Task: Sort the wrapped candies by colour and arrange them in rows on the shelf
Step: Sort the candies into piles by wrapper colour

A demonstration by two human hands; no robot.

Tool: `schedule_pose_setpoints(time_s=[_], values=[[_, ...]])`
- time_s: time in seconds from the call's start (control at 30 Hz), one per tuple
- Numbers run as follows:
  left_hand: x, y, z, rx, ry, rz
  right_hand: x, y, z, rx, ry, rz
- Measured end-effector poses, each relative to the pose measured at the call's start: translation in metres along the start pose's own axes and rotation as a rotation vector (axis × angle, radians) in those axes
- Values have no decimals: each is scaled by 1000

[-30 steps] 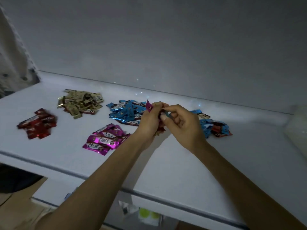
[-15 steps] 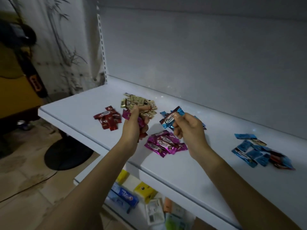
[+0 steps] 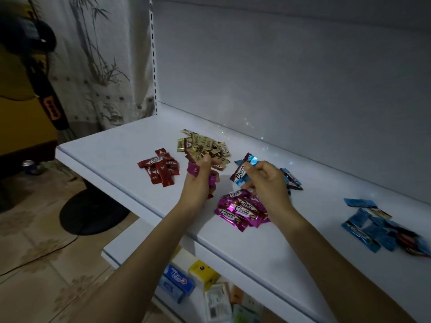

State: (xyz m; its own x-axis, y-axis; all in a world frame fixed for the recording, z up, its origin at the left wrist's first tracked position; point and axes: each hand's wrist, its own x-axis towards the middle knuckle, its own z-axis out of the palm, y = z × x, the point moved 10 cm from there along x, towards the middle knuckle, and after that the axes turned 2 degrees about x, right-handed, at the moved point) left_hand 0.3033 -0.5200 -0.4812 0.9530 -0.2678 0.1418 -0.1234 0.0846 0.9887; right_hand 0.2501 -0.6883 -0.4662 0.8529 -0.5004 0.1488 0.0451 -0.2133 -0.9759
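Observation:
On the white shelf (image 3: 112, 145) lie sorted heaps of wrapped candies: red ones (image 3: 161, 169) at the left, gold ones (image 3: 203, 145) behind them, magenta ones (image 3: 240, 212) near the front edge. A blue heap (image 3: 291, 180) shows behind my right hand. My left hand (image 3: 198, 183) grips a bunch of candies, a magenta wrapper (image 3: 193, 170) sticking out by the thumb. My right hand (image 3: 265, 183) pinches one blue candy (image 3: 242, 170) above the magenta heap.
An unsorted clump of mostly blue candies (image 3: 377, 227) lies at the right. The shelf's back panel (image 3: 279, 78) rises close behind. Boxed goods (image 3: 186, 280) sit on the lower shelf. A fan base (image 3: 91, 213) and a cable lie on the tiled floor at the left.
The view swung left and my hands moved apart. My right hand drew a blue candy out of the bunch and holds it over the magenta heap; my left hand keeps the bunch.

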Motion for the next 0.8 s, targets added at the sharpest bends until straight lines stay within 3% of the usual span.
schedule_pose_setpoints(time_s=[0.07,0.2,0.43,0.6,0.67,0.73,0.8], values=[[2,-3,6,107,-24,56,7,0,-20,-17,75,-37],[4,-8,3,84,-28,51,31,8,-61,-187,242,-72],[-1,-14,8,39,-110,-62,82,34,-62,-733,198,-66],[-1,-17,16,16,-175,-113,67,7,-58,-760,293,-246],[-4,-14,18,23,-194,-91,45,-14,-37,-598,198,-296],[-4,-14,18,58,-189,-42,17,-28,2,-423,-63,-239],[-3,-13,16,147,-180,23,-12,-31,41,-412,-318,-202]])
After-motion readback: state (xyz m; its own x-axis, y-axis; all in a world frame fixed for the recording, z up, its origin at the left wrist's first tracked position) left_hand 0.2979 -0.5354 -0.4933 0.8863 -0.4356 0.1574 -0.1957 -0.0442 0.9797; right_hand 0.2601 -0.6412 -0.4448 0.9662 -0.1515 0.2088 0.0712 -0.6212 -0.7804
